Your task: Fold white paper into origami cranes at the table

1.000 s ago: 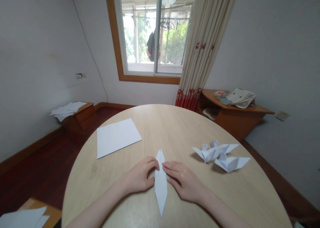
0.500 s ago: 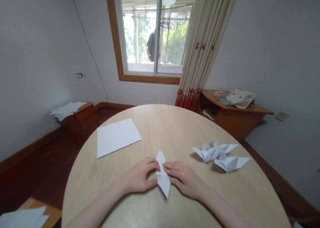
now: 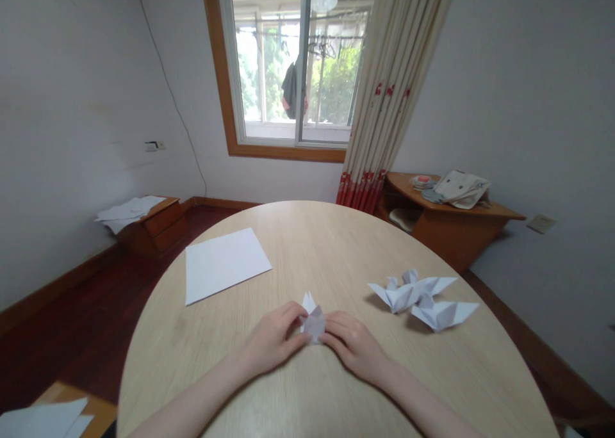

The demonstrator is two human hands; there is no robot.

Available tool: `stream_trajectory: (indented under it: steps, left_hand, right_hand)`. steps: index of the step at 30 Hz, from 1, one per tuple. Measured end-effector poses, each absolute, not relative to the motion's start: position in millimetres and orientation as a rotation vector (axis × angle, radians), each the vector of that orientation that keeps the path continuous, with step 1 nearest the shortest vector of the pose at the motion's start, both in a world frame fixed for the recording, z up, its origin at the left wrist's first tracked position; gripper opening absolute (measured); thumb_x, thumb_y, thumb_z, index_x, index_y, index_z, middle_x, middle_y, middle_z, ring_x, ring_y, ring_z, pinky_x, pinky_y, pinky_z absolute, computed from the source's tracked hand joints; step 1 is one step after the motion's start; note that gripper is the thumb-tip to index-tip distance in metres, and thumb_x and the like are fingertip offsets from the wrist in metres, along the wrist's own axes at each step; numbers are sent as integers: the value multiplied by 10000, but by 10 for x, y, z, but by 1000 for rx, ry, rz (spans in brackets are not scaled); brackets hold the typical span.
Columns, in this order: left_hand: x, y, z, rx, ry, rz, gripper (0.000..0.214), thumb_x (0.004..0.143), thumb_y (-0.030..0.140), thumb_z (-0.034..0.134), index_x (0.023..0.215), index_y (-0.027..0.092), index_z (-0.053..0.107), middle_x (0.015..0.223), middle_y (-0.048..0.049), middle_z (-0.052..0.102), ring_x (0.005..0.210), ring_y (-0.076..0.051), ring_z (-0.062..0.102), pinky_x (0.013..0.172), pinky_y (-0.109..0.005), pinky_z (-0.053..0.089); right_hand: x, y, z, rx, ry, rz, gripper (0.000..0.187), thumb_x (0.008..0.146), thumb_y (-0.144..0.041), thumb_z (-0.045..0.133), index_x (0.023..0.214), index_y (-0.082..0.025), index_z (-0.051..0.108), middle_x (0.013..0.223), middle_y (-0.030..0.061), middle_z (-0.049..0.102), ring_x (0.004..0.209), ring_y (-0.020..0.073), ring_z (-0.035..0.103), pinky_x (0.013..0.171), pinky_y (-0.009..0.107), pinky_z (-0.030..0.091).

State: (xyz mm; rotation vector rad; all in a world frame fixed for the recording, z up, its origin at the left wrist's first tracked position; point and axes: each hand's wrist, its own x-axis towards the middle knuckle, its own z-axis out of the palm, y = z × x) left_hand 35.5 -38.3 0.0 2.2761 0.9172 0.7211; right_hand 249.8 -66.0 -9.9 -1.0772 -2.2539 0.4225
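A round wood-grain table (image 3: 336,252) fills the near room, with a white paper sheet (image 3: 223,265) lying far left and two folded paper figures (image 3: 412,294) at right. The left hand (image 3: 271,337) and right hand (image 3: 354,345) are together, pinching a small folded paper piece (image 3: 314,324) near centre: light, crisp, easily crushed, best held by its folded edges

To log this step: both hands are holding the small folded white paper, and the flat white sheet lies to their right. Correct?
Not quite: the head view shows the flat white rectangular paper sheet to the left of the hands, not the right. The left hand and right hand are holding the small folded white paper.
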Motion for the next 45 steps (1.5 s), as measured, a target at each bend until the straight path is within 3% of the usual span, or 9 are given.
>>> stream_trajectory:
  steps: [4,12,18,24,29,35,45]
  left_hand:
    - [371,-353,-103,2088,961,798,303,796,161,626,1071,205,507,950,-10,603,855,-165,594,811,-301,476]
    - [419,-303,-266,2018,908,884,596,733,40,630,1242,222,379,1026,-23,548,869,-158,565,867,-348,482]
    - [399,-319,-233,2173,902,937,460,752,60,642,1150,228,485,1198,-76,474,1052,-208,526,951,-384,455]
    - [384,-345,-184,2308,914,817,144,846,143,586,974,206,609,1086,-61,596,1014,-200,579,904,-339,483]
    - [371,-322,-184,2428,933,794,100,853,192,611,936,191,667,1035,-59,668,1013,-211,603,895,-342,494]
    - [311,-306,-154,2494,903,603,269,806,335,697,1041,205,689,1213,-85,633,1072,-238,623,932,-354,501]
    - [309,-269,-190,2786,715,592,259,934,296,490,1105,165,635,1116,-118,675,1048,-244,649,895,-329,532]
  right_hand:
    - [2459,-660,-135,-1110,-2162,484,206,930,-192,462,1069,-209,613,1056,81,663,995,211,614,864,344,504]
    - [2435,-627,-284,-1134,-1995,577,436,863,-116,483,1286,-215,457,1244,128,545,1073,227,593,908,396,525]
    - [2463,-614,-400,-1151,-2104,443,373,903,-142,468,1259,-202,560,1326,154,516,1106,243,598,943,418,509]
    - [2467,-615,-427,-1152,-2146,382,363,927,-161,464,1267,-217,577,1337,137,533,1183,246,552,991,434,477]
    - [2461,-615,-350,-1175,-2192,362,346,916,-133,488,1230,-221,607,1313,122,561,1171,243,549,988,447,472]
    - [2454,-628,-241,-1205,-2264,256,311,917,-163,506,1186,-236,643,1336,103,562,1207,262,514,989,483,451]
    - [2447,-642,-242,-1211,-2181,315,300,949,-210,437,1198,-204,605,1242,117,602,1141,255,530,972,464,454]
